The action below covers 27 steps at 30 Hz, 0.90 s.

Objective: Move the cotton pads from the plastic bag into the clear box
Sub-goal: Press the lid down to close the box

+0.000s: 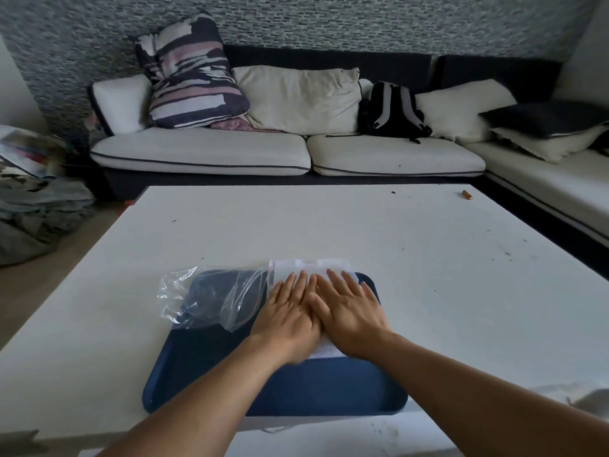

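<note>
Pressing flat, fingers straight, left hand (286, 319) and right hand (349, 316) touch atop the white, clear-lidded box (311, 268) on the dark blue tray (326, 387) at lower centre, beside a crinkled, light, slippery clear plastic bag (211, 296), probably best pinched at its mouth.

Two hands: left hand (286, 316), right hand (350, 311). One blue tray (296, 387). One plastic bag (211, 296) at 9 o'clock. One backpack (390, 110). One white table (329, 225).

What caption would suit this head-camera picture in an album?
Both hands press flat on a white packet beside a crumpled bag on a blue tray.
</note>
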### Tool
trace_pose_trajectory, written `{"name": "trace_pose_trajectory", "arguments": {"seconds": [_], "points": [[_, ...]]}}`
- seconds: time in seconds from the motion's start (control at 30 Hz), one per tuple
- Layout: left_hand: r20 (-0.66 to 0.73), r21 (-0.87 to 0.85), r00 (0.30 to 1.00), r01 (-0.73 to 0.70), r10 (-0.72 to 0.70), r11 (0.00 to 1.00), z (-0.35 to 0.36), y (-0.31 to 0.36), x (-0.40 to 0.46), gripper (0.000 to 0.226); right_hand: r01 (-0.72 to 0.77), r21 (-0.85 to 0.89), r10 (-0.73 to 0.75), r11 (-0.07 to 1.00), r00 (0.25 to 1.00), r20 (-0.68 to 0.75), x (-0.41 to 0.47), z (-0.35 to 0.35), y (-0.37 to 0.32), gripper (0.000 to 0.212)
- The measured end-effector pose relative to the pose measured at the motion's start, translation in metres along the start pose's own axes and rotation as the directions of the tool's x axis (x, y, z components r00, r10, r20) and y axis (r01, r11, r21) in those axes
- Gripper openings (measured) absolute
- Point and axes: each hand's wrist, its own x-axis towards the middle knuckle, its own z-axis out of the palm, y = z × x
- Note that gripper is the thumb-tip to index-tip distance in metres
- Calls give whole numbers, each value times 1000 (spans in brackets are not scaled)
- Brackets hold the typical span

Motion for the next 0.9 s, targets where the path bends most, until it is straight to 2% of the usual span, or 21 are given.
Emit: {"name": "trace_pose_trajectory", "arguments": {"seconds": [0.07,0.13,0.17,0.2,0.23,0.27,0.33,0.37,0.43,0.47,0.53,0.57,0.63,0.7,0.73,0.77,0.8,0.83,0.9], "points": [[-25,-70,1000,-2,0,998,2,-4,5,63,-58,83,65,995,995,-76,-2,0,-4,73],[-94,-223,994,28,-50,974,1,-8,12,66,-136,314,191,940,970,-152,4,-6,-5,77],[-136,-339,983,73,-126,938,-2,-10,14,68,-212,466,318,859,934,-162,11,-9,-2,77],[-169,-489,955,134,-245,862,-6,-10,15,70,-302,615,460,728,881,-113,20,-12,5,73],[-181,-636,905,191,-385,747,-11,-12,15,71,-377,727,566,574,824,-19,28,-16,13,66],[-149,-773,845,224,-514,593,-17,-14,12,70,-433,797,610,420,785,105,32,-20,19,57],[2,-929,774,235,-633,285,-25,-16,9,63,-483,852,562,203,770,303,28,-24,29,36],[76,-955,774,238,-629,178,-26,-17,10,61,-500,855,524,139,770,365,24,-26,32,26],[212,-971,759,235,-616,-44,-29,-23,13,58,-521,850,478,83,769,425,20,-28,35,21],[293,-956,743,215,-602,-199,-32,-27,16,58,-516,855,463,53,771,436,20,-30,35,19],[421,-852,743,128,-520,-508,-35,-36,16,56,-491,871,441,-16,778,447,18,-33,35,20],[440,-803,755,88,-486,-590,-36,-40,15,58,-462,885,448,-53,781,435,18,-37,35,26],[418,-783,788,59,-452,-620,-35,-44,13,65,-391,913,480,-117,782,397,16,-47,34,28],[379,-810,824,77,-420,-581,-34,-48,10,71,-277,949,493,-152,811,316,16,-58,38,25],[349,-842,847,96,-401,-530,-36,-48,8,73,-235,964,480,-122,836,264,16,-64,39,32],[320,-877,871,124,-372,-465,-39,-48,5,74,-227,973,442,-41,869,221,15,-69,38,45],[300,-915,886,163,-353,-369,-43,-46,2,71,-238,967,389,89,902,187,15,-70,37,57],[267,-953,898,192,-350,-234,-48,-42,-2,64,-238,934,334,266,932,142,13,-70,32,61],[76,-973,920,153,-385,173,-51,-33,-8,40,-146,720,194,679,981,16,9,-65,23,40]]}}
